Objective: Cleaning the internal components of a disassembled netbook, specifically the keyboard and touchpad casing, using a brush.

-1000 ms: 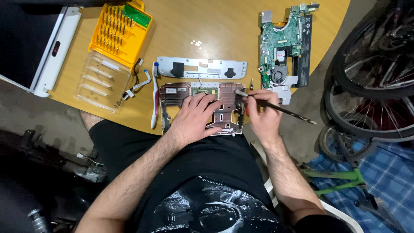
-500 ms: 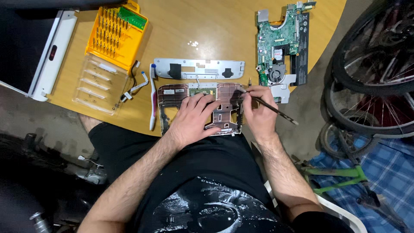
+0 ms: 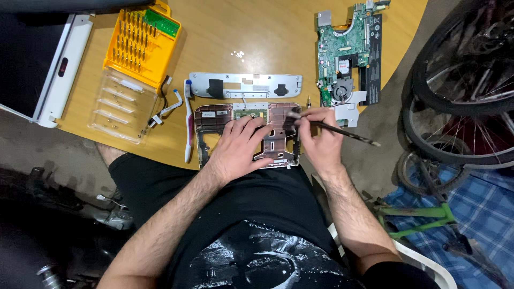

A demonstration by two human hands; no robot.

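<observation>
My left hand (image 3: 241,147) lies flat on a copper-coloured laptop bottom shell (image 3: 276,142) at the near edge of the wooden table (image 3: 257,32), fingers spread, pinning it down. My right hand (image 3: 321,142) grips a thin dark brush (image 3: 342,132); its bristle end touches the shell's upper right part and its handle points right, past the table edge. A silver metal bracket (image 3: 246,85) lies just beyond the shell.
A green circuit board with a fan (image 3: 345,53) lies at the right. A yellow screwdriver bit case (image 3: 142,45) with its clear lid stands at the left, next to a white toothbrush (image 3: 188,120) and a white laptop (image 3: 53,69). Bicycle wheels (image 3: 460,96) stand beyond the table's right edge.
The brush tip has shifted a little to the left on the shell, and its handle has tilted lower. My left hand has stayed pressed on the shell.
</observation>
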